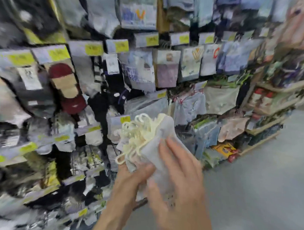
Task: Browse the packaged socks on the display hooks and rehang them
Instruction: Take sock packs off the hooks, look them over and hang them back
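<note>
Frame is motion-blurred, so fine detail is mostly lost. Both hands are on one bundle of white socks [164, 133], held low centre in front of the rack [103, 87], not hanging on it. Left hand [130, 180] comes up from below and grips the bundle's lower edge: thumb on top, fingers curled underneath, mostly hidden. Right hand [177, 179] lies on top of the socks, fingers fairly straight and slightly spread, pressing flat; no pinch visible. The bundle's upper left end carries a cluster of cream plastic hangers [138, 130], pointing up and left toward the rack, with one loop dangling at the bottom by the left hand's fingertips. Can't tell how many pairs are in the bundle. The rack fills the left and centre of the view, with rows of packaged socks hanging under yellow price tags [94, 49]. On the left is a pack of dark red and beige socks [65, 82], with black and striped pairs beside it. Upper centre are pale carded packs [167, 68]. To the right of the bundle hang folded light-coloured garments [220, 99], and beyond those are wooden shelves [271, 110] with mixed goods. Grey floor [259, 173] at lower right.
</note>
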`<state>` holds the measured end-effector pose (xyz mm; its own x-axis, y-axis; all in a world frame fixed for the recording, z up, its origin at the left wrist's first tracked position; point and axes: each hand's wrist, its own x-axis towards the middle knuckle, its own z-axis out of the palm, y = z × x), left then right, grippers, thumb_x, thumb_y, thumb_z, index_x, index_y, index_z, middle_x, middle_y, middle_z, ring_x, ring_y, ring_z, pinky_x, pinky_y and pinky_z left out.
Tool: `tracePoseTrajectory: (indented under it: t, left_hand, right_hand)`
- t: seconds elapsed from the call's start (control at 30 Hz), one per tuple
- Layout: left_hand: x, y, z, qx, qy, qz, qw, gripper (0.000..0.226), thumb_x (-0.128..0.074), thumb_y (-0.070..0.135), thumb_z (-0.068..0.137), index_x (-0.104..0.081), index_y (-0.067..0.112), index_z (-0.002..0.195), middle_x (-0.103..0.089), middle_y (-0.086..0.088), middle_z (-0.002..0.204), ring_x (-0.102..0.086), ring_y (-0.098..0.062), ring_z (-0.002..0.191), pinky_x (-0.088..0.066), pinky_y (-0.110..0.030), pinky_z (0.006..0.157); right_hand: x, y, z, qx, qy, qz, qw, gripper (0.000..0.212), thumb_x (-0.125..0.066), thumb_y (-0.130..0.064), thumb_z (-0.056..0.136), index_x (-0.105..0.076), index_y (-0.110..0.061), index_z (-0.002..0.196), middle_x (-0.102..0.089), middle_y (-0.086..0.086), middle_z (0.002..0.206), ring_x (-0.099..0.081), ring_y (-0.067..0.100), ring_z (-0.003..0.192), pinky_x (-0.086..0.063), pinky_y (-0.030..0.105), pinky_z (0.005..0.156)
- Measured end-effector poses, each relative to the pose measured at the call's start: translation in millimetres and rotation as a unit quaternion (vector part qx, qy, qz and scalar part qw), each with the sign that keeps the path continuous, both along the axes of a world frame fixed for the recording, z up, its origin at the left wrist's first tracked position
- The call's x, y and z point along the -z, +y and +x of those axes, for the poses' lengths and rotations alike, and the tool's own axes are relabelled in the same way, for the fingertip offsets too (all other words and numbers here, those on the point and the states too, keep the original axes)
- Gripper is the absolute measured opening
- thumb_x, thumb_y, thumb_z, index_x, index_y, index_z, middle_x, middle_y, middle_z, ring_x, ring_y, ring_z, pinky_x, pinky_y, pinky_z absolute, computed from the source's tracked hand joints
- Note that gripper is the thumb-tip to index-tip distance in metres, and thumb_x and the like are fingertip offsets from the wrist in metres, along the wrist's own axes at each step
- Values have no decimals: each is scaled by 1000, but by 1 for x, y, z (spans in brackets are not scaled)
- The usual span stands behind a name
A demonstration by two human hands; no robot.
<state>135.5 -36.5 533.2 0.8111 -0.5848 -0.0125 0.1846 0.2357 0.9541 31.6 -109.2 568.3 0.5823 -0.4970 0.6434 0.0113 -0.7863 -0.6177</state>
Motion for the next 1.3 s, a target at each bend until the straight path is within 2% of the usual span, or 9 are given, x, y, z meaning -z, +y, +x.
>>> tracePoseTrajectory:
  t: [0.13,0.2,0.43,0.57,0.7,0.87,1.03,1.17,1.3]
  left_hand:
    - [-26,47,22,-37,-6,-41,998,69,-88,55,45,-72,22,104,-74,-9,110,-71,-22,96,-53,-36,83]
    - [-37,73,31,-52,1,-73,996,70,-84,41,52,-68,13,114,-75,-15,110,-74,-26,92,-58,-35,72]
    - [-61,169,54,-9,-70,-87,994,69,-94,48,49,-74,28,112,-75,-9,113,-73,-27,101,-59,-29,74]
    - [-52,212,63,-10,-53,-83,995,75,-99,42,42,-75,22,111,-76,-13,109,-75,-28,95,-59,-30,70]
    - [-58,243,67,4,-35,-87,996,71,-98,42,45,-76,19,108,-77,-14,104,-75,-27,92,-59,-29,69]
    - [-69,277,73,-18,-56,-59,997,64,-82,57,70,-70,20,121,-72,-13,119,-70,-29,108,-58,-30,78]
    - [-64,311,81,-35,-46,-62,996,63,-86,53,66,-71,23,119,-72,-12,120,-71,-29,108,-58,-31,78]
    - [-63,334,85,-58,-40,-91,993,66,-91,45,59,-72,24,118,-73,-13,119,-71,-30,107,-58,-35,80]
    - [-72,347,82,-75,-56,-99,991,43,-79,31,64,-76,32,107,-76,-8,111,-74,-24,99,-59,-28,72]
  right_hand:
    - [-47,29,16,-63,-34,116,991,17,-55,-46,95,-70,-40,99,-37,-29,142,-51,-7,116,-50,16,81]
    - [-65,45,26,-56,-15,119,991,9,-62,-50,87,-63,-41,86,-42,-39,127,-54,-16,99,-47,16,70]
    - [-94,104,49,-107,139,21,984,70,-60,-64,69,-17,-78,123,-51,-34,101,-56,-3,85,-45,28,76]
    - [-96,134,62,-184,149,9,972,67,-73,-49,74,-33,-69,123,-40,-35,117,-42,-14,110,-38,13,83]
    - [-98,160,78,-215,117,109,963,49,-86,-31,68,-53,-47,100,-56,-21,106,-59,-8,91,-46,7,68]
    - [-101,185,93,-244,126,167,947,44,-87,-37,63,-57,-38,95,-68,-9,87,-64,-1,69,-46,13,50]
    - [-96,213,108,-274,148,127,942,65,-77,-56,56,-52,-49,116,-66,-17,101,-65,2,83,-55,29,71]
    - [-96,235,119,-296,142,56,943,63,-68,-66,56,-47,-66,116,-49,-42,118,-51,-17,102,-48,26,80]
    - [-97,246,127,-301,148,59,940,64,-67,-69,58,-49,-61,118,-54,-36,115,-58,-10,99,-52,32,87]
